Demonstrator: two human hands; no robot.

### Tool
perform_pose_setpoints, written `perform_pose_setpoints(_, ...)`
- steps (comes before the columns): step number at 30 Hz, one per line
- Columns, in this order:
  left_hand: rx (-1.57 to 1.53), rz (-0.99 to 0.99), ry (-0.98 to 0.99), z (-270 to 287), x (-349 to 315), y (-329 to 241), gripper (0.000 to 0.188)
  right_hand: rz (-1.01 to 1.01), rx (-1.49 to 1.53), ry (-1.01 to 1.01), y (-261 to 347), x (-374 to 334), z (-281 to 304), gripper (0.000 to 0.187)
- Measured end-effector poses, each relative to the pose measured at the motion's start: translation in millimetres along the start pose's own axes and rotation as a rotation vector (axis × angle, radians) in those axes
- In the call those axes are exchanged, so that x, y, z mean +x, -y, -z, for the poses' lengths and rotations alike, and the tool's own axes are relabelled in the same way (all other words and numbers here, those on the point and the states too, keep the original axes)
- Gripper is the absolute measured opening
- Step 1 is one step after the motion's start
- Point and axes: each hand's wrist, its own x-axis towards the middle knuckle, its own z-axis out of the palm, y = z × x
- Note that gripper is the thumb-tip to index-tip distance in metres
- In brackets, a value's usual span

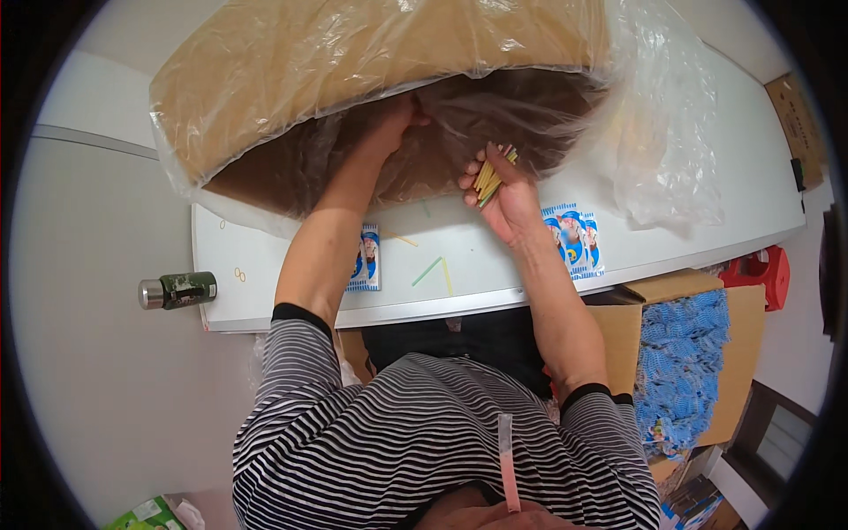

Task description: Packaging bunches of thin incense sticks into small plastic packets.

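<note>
A pink straw-like stick [508,464] juts up at the bottom of the frame, closest to the lens, above a black-and-white striped shirt [424,433]. Beyond it, both bare forearms stretch across a white bench [265,291] toward a large cardboard box [353,62] lined with a clear plastic bag [654,150] and tipped with its open mouth toward the person. The left hand [393,124] reaches into the shadowed opening, fingers curled against the plastic liner at the box's upper edge; whether that grip is pinching the film or only pressing it cannot be told. The right hand [503,199] hovers at the mouth of the box just above the bench, its fingers pressed together around a bundle of thin yellow and green sticks [492,174], the ends fanning out past the fingertips. Loose sticks, one green [427,271] and others yellow, lie on the bench between the two arms. A small blue-and-white printed packet [369,258] rests beside the left forearm, and a pair of like packets [572,238] lies just right of the right wrist. A dark green bottle with a silver cap [177,290] lies on its side off the bench's left end. At right, an open carton [751,353] holds a heap of blue packets [685,362], with a red stool [761,274] behind.
</note>
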Motion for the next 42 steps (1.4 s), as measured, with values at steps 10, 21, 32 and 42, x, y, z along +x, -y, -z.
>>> perform_pose_setpoints(10,-0.241,-0.188,-0.312,13.3,-63.5,-35.6,0.022,0.103,-0.262,-0.048,-19.9,4.5,-20.4,0.023)
perform_pose_setpoints(21,0.611,-0.178,0.216,3.0,-125.1,-33.2,0.026,0.250,-0.107,-0.148,-54.8,48.9,-36.2,0.025)
perform_pose_setpoints(32,0.705,-0.193,0.234,20.9,-130.1,-45.6,0.029,0.188,-0.006,-0.081,-73.7,85.7,-30.1,0.019)
perform_pose_setpoints(42,0.013,-0.261,-0.174,21.1,-126.8,7.5,0.014,0.142,0.112,-0.073,-69.7,82.1,-45.2,0.021)
